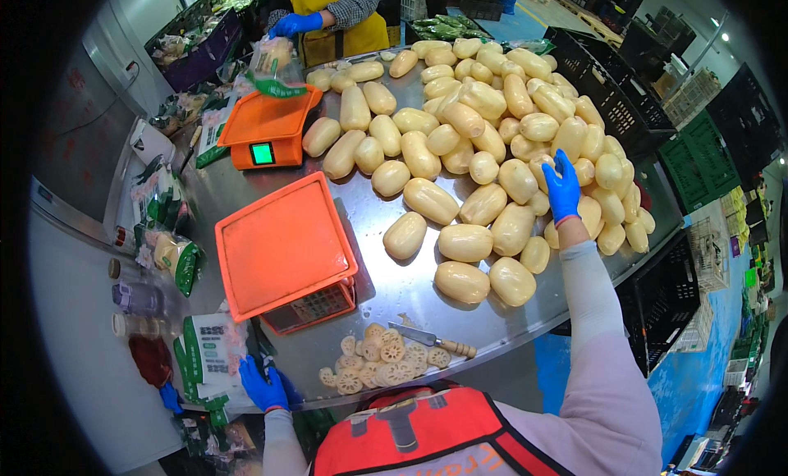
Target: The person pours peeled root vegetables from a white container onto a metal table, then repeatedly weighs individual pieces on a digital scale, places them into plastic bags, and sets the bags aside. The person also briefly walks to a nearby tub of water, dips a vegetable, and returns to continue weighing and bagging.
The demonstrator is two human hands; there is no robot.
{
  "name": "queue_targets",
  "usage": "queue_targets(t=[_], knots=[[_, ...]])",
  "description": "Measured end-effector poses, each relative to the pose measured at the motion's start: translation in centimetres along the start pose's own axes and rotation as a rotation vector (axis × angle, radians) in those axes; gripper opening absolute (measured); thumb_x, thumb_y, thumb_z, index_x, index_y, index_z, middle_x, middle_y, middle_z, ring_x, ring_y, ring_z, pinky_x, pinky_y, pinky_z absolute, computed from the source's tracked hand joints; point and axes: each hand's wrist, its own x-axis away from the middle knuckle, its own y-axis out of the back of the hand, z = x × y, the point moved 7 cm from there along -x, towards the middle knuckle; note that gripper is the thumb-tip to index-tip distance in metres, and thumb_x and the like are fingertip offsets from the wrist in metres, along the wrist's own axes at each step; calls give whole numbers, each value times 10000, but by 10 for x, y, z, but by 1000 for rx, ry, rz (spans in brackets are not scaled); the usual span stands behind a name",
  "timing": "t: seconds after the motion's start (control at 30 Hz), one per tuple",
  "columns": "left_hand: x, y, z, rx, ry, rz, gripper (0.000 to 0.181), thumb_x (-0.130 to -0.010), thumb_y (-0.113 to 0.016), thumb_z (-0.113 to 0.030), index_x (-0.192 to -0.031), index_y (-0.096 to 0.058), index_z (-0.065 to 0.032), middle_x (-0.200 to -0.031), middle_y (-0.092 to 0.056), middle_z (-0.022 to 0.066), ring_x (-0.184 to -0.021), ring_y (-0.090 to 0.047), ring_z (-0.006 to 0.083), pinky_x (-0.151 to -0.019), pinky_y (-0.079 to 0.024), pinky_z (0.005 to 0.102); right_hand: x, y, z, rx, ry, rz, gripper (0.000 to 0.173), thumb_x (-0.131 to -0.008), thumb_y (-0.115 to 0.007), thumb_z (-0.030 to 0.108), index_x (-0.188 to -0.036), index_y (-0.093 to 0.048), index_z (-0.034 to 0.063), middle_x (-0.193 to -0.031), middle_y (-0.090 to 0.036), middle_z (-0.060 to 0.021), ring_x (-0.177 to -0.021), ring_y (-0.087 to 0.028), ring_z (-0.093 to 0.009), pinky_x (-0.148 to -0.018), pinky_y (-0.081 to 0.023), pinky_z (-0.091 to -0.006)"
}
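Observation:
My right hand [562, 191], in a blue glove, reaches over a heap of peeled lotus root segments [482, 100]. Its fingers are apart against the segments, with none lifted. At the lower left, my left hand [263, 383], also gloved in blue, is at the table edge beside a stack of printed plastic bags [212, 347]. Whether its fingers pinch anything is unclear. Between my hands lie cut lotus root slices [375, 360] and a knife [431, 340] with a wooden handle. An orange weighing scale [283, 242] with a bare pan stands before me.
Across the steel table [369, 230], a co-worker's blue-gloved hand [295, 25] holds a bag [274, 60] above a second orange scale [268, 122]. Filled bags [169, 254] and bottles [136, 297] line the left side. Black crates [606, 88] border the right.

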Motion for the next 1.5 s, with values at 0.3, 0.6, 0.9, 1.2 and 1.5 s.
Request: queue_targets(t=[0.3, 0.6, 0.9, 1.2, 1.5], knots=[[-1, 3, -3, -3, 43, 23, 621, -827, -609, -136, -1411, -436, -14, -1470, -395, 227, -1352, -366, 393, -1130, -268, 466, -85, -133, 76, 309, 330, 252, 693, -759, -759, 204, -1383, -482, 82, -1330, -555, -184, -1188, -557, -328, -1016, -442, -389], [-5, 3, -6, -34, 69, 68, 625, -818, -625, -151, -1400, -446, -10, -1454, -416, 223, -1365, -357, 381, -1129, -265, 461, -161, -201, 64, 863, 321, 515, 945, -680, -795, 357, -1476, -339, 128, -1222, -608, -211, -1098, -593, -387, -944, -488, -432], [-10, 0, -8, -6, 55, 51, 611, -826, -617, -135, -1399, -449, -9, -1454, -415, 224, -1364, -358, 379, -1133, -264, 457, -144, -171, 69, 759, 385, 260, 733, -626, -829, 420, -1230, -607, 69, -1171, -639, -186, -1070, -622, -334, -925, -498, -407], [-6, 3, -6, 9, 43, 29, 611, -809, -626, -150, -1381, -467, -3, -1440, -429, 225, -1350, -370, 392, -1126, -271, 468, -102, -107, 58, -68, 77, 42, 730, -663, -876, 330, -1228, -566, -13, -1145, -640, -138, -1011, -620, -222, -912, -500, -342], [-2, 4, -2, 30, 28, -10, 600, -807, -627, -172, -1365, -481, -9, -1424, -438, 238, -1324, -390, 405, -1111, -292, 474, -4, -50, 102, -985, -361, 73, 401, -815, -766, 200, -1135, -624, 2, -1049, -646, -40, -923, -595, -137, -825, -479, -286]])
